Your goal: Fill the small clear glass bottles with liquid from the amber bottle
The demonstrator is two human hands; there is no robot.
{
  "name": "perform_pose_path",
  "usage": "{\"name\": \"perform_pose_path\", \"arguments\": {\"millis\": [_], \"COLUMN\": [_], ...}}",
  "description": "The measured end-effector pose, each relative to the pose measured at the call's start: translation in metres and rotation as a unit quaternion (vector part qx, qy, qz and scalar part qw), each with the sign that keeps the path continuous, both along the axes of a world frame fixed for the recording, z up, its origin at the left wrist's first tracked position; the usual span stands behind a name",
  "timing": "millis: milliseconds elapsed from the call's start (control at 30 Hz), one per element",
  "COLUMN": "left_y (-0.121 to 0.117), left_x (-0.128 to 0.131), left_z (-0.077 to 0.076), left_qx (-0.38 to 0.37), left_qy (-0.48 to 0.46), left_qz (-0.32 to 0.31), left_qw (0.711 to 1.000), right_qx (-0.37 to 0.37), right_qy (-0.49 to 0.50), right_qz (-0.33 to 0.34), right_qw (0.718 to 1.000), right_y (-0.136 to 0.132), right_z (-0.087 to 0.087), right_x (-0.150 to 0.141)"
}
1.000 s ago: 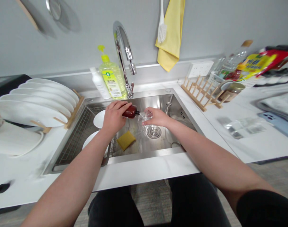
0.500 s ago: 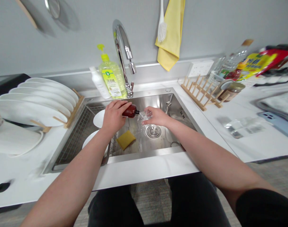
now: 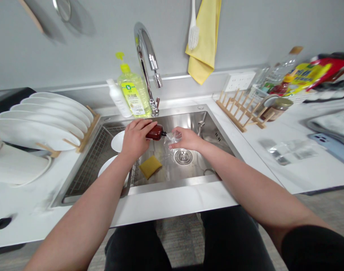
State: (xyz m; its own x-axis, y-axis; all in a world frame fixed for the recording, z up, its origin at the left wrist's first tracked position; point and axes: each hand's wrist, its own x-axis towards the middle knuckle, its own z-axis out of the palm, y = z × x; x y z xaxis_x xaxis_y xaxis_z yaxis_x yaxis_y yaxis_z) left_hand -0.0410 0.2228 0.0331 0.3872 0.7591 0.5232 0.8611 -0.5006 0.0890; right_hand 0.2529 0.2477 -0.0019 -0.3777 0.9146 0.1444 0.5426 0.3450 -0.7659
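Over the steel sink, my left hand wraps round a dark red-brown bottle. The bottle lies on its side, its narrow black neck pointing right. At that neck, my right hand pinches a clear, shiny, see-through thing; whether it is thin plastic or glass I cannot tell. The bottle's mouth meets or overlaps this clear thing. Below my hands a yellow sponge lies on the sink floor, left of the drain. White dishes sit in the sink's left part, partly hidden by my left arm.
Behind the sink stand a tap, a yellow-green pump bottle and a white bottle. White plates fill a wooden rack at left. Right of the sink are a wooden rack, a jar and a phone.
Hardly anything differs. Both hands keep their grip and place, with the bottle still tilted towards the clear thing; the view has shifted very slightly.
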Motion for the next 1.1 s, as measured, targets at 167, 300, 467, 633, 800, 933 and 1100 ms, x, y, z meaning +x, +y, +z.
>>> {"name": "perform_pose_path", "arguments": {"millis": [167,300,467,633,800,933,1100], "left_y": [-0.0002,-0.0005,-0.0012,-0.0024,-0.0025,-0.0013,-0.0015], "left_x": [0.0000,-0.0001,-0.0002,0.0007,0.0011,0.0003,0.0001], "left_z": [-0.0002,0.0003,0.0008,0.0021,0.0027,0.0007,-0.0005], "left_qx": [-0.002,-0.001,0.000,-0.007,-0.007,0.002,0.002], "left_qy": [0.000,-0.001,-0.001,-0.003,-0.002,0.002,-0.004], "left_qz": [0.001,-0.002,-0.004,-0.002,-0.003,0.002,0.000], "left_qw": [1.000,1.000,1.000,1.000,1.000,1.000,1.000], "right_qx": [-0.002,0.000,0.004,0.013,0.012,0.011,0.013], "right_qy": [-0.001,-0.002,-0.003,-0.008,-0.015,-0.012,-0.010], "right_qz": [-0.002,-0.001,0.001,-0.001,-0.001,0.002,0.002], "right_qw": [1.000,1.000,1.000,1.000,1.000,1.000,1.000], "right_y": [-0.0005,-0.0012,-0.0013,-0.0008,-0.0015,-0.0011,-0.0001], "right_z": [0.0015,0.0029,0.0035,0.0030,0.0041,0.0042,0.0027], "right_x": [-0.0006,-0.0009,-0.0012,-0.0013,-0.0014,-0.0008,-0.0003]}}
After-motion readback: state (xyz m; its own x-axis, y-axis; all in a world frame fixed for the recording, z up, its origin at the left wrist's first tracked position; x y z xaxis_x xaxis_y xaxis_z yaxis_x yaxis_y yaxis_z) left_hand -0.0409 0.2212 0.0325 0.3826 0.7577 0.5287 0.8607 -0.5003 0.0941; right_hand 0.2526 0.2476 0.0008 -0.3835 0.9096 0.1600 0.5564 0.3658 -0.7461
